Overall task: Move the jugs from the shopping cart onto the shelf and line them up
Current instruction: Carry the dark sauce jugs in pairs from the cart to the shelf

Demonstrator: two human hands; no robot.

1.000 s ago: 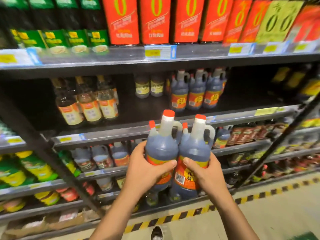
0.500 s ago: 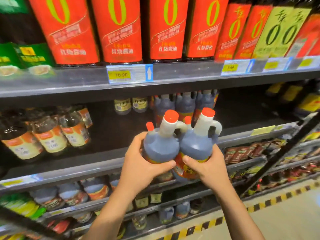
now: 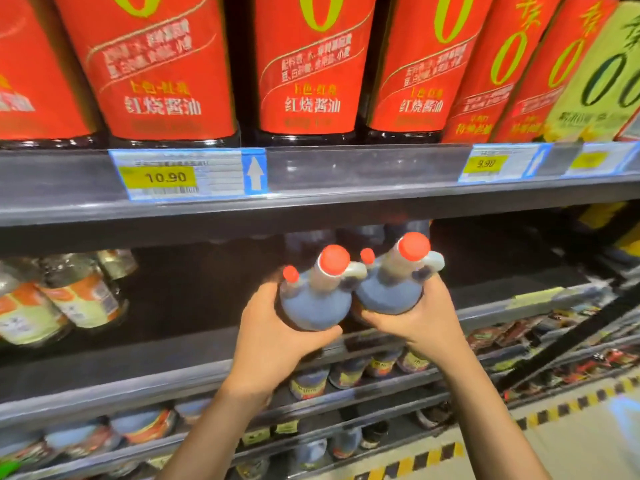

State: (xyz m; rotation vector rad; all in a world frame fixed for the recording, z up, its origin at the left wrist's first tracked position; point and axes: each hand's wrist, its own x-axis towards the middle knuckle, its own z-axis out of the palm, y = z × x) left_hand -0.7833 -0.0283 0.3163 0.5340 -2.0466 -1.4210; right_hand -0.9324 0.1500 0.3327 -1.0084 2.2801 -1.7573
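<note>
Two dark jugs with red caps and white handles are held side by side, touching, in front of the dark middle shelf [image 3: 194,344]. My left hand [image 3: 273,337] grips the left jug [image 3: 313,306] from below and the side. My right hand [image 3: 422,323] grips the right jug [image 3: 389,292] the same way. Both jugs tilt away from me, above the shelf's front lip. More jugs of the same kind stand deep on that shelf behind them, mostly hidden. The shopping cart is out of view.
Large red-labelled bottles [image 3: 162,64] fill the upper shelf, whose edge with price tags [image 3: 187,174] hangs just above the jugs. Glass bottles [image 3: 76,299] stand at the left of the middle shelf. Lower shelves hold more bottles. Floor with yellow-black tape [image 3: 540,414] lies at the right.
Both hands have raised the two jugs from lower-shelf level up to the middle shelf opening and moved them forward. The view has closed in on the shelves.
</note>
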